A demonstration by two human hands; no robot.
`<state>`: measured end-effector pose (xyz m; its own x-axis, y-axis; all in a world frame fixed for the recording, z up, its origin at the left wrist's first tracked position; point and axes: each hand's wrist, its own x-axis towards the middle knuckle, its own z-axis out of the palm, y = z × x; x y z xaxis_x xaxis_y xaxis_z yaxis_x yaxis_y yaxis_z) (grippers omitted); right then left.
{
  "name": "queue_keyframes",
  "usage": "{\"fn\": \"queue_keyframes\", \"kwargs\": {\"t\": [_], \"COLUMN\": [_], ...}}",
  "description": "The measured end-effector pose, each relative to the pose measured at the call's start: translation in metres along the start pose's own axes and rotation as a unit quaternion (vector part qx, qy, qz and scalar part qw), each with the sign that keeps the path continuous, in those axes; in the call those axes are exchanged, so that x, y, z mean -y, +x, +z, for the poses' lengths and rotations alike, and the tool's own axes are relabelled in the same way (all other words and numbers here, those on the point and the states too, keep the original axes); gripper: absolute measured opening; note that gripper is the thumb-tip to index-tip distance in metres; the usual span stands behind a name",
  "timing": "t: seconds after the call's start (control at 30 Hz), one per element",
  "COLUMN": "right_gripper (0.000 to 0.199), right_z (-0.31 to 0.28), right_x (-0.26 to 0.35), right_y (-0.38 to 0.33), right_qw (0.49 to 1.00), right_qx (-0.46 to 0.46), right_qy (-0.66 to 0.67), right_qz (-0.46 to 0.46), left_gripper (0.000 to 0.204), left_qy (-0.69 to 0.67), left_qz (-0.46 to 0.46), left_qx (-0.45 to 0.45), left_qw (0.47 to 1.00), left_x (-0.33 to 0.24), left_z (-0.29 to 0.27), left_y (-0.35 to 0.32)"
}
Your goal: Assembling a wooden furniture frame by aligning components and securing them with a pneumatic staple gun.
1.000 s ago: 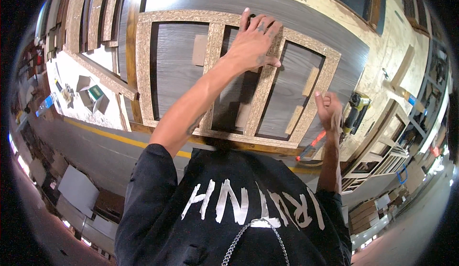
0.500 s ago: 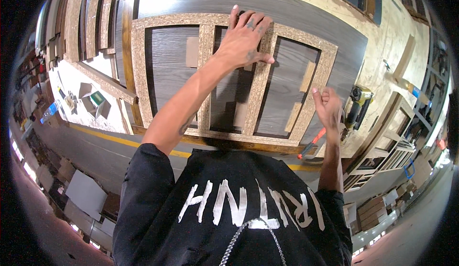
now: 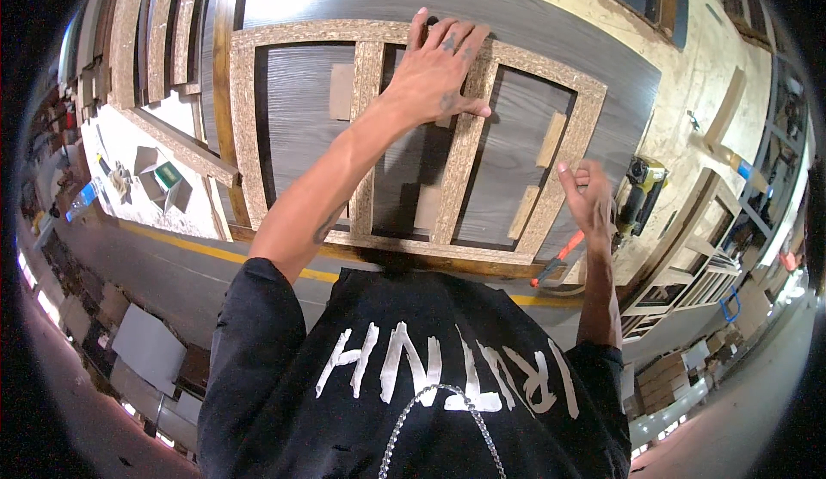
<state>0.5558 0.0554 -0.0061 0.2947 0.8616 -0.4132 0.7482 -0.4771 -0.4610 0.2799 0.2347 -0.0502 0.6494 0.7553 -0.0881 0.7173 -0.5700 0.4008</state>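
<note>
A rectangular particle-board frame (image 3: 368,148) with two inner dividers lies on a grey wood-grain panel (image 3: 314,1). My left hand (image 3: 437,66) is spread over its far rail, fingertips beyond the rail and thumb across the right divider. By the frame's right end, my right hand (image 3: 588,195) has its fingers curled in, with the thumb at the rail; whatever they hold, if anything, is hidden. Just below that hand lies an orange-red and black handle (image 3: 557,259). Small board strips (image 3: 551,140) stand against the inside of the right rail.
To the right, a yellow-and-black nail gun (image 3: 642,193) rests on the pale worktable (image 3: 688,74). Narrow boards (image 3: 162,40) stand at the far left, near an open box (image 3: 162,179) and a plastic bottle (image 3: 83,201). More slatted frames (image 3: 688,272) sit at the lower right.
The whole view has shifted slightly, moving the scene a little left. Both hands keep about the same places on and beside the frame.
</note>
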Motion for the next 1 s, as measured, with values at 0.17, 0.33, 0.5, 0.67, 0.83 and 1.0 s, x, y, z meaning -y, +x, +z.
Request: {"fn": "queue_keyframes", "kwargs": {"t": [0.17,0.33,0.5,0.67,0.83,1.0], "right_gripper": [0.055,0.042,0.052,0.08,0.084,0.051], "right_z": [0.001,-0.008,-0.028,-0.043,-0.081,-0.127], "right_x": [-0.001,-0.007,-0.084,-0.163,-0.157,-0.071], "right_y": [-0.002,0.0,-0.012,-0.01,0.017,0.027], "right_qw": [1.0,0.988,0.977,0.93,0.97,0.973], "right_qx": [0.014,0.069,-0.212,-0.237,-0.097,-0.146], "right_qy": [0.017,0.114,-0.034,-0.26,-0.123,0.112], "right_qz": [0.013,0.08,-0.013,0.108,0.186,0.14], "left_gripper": [0.111,0.11,0.111,0.11,0.108,0.107], "left_qy": [-0.015,-0.026,-0.024,-0.033,-0.018,-0.04], "left_qz": [0.015,0.011,0.003,0.014,-0.003,0.009], "left_qx": [0.004,-0.007,-0.003,-0.007,-0.005,-0.005], "left_qw": [1.0,1.0,1.0,0.999,1.0,0.999], "left_x": [0.001,0.002,0.004,0.0,0.005,0.0], "left_z": [-0.003,0.002,-0.001,0.007,-0.001,0.002], "left_y": [0.002,0.003,0.001,0.004,0.002,0.007]}}
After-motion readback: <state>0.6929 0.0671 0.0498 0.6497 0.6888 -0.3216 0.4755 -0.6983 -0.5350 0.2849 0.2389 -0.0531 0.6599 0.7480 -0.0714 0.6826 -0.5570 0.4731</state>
